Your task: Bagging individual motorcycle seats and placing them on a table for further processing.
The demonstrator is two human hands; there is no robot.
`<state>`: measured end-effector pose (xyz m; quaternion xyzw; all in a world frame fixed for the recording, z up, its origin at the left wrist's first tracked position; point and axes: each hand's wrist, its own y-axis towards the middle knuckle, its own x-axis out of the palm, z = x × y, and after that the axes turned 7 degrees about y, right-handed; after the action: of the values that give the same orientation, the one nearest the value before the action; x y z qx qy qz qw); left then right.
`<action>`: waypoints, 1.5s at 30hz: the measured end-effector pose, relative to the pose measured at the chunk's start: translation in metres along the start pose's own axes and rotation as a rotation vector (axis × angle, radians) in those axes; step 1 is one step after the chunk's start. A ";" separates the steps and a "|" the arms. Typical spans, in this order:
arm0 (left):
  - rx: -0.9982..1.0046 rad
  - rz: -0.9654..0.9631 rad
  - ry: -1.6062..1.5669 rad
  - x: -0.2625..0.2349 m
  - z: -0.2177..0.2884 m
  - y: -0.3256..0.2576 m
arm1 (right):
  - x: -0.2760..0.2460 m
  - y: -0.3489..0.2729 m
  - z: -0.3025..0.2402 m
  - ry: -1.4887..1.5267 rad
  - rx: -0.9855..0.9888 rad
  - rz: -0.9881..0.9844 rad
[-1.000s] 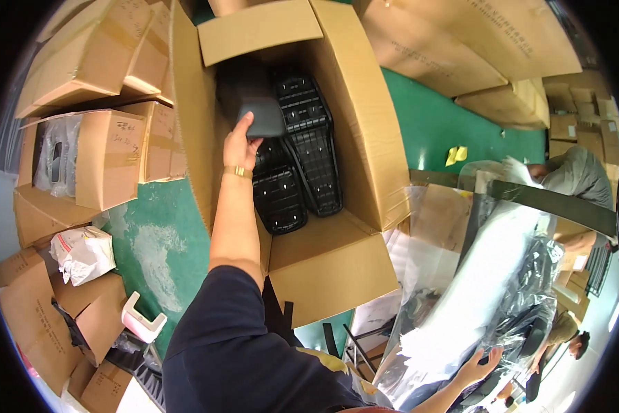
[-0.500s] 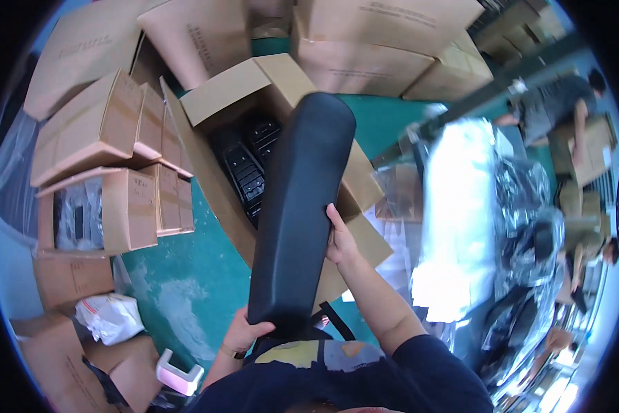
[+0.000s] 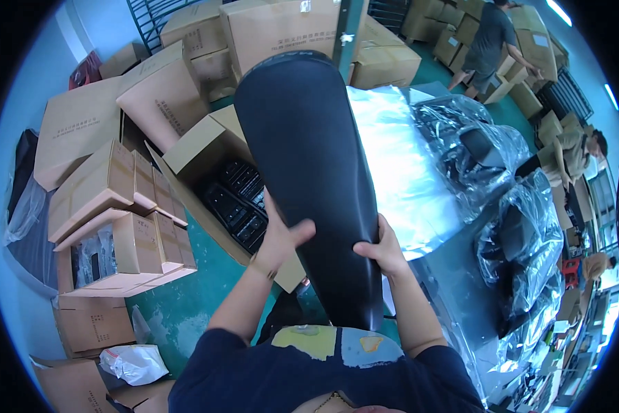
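The long black seat pad [image 3: 309, 179] is held up in front of the body, above the green floor [image 3: 185, 303]. Its long axis runs from the rounded far end, well beyond the fingertips and pointed away from the person, down to the near end just below the fingers, close to the chest. A slight lean to the upper left is shown. The surface is smooth, matte, dark and gently domed, with a thin raised rim along the right edge.

The left hand [image 3: 282, 237] is pressed against the pad's left edge, thumb laid across the face, fingers closed behind it. The right hand [image 3: 384, 249] is wrapped around the right edge, fingers curled over the rim.

To the left of the left-hand fingers, an open cardboard box [image 3: 206, 148] containing black moulded parts [image 3: 239, 203] is seen. To the right of the right-hand fingers, clear plastic sheeting [image 3: 409, 172] is spread.
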<state>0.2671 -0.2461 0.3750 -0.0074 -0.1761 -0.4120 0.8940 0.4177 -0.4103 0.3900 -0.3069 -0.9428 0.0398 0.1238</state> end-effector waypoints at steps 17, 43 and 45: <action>-0.363 -0.136 -0.231 0.165 -0.026 0.011 | -0.064 -0.203 -0.005 -1.184 -0.290 0.263; -0.848 -0.591 -0.302 0.203 -0.103 0.088 | -0.200 -0.185 -0.013 0.093 -0.004 0.656; -0.665 -0.769 0.041 0.180 -0.151 0.105 | -0.197 -0.215 -0.012 0.197 0.004 0.779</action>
<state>0.4987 -0.3326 0.3053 -0.2179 -0.0077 -0.7453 0.6301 0.4528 -0.7000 0.3924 -0.6433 -0.7395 0.0560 0.1901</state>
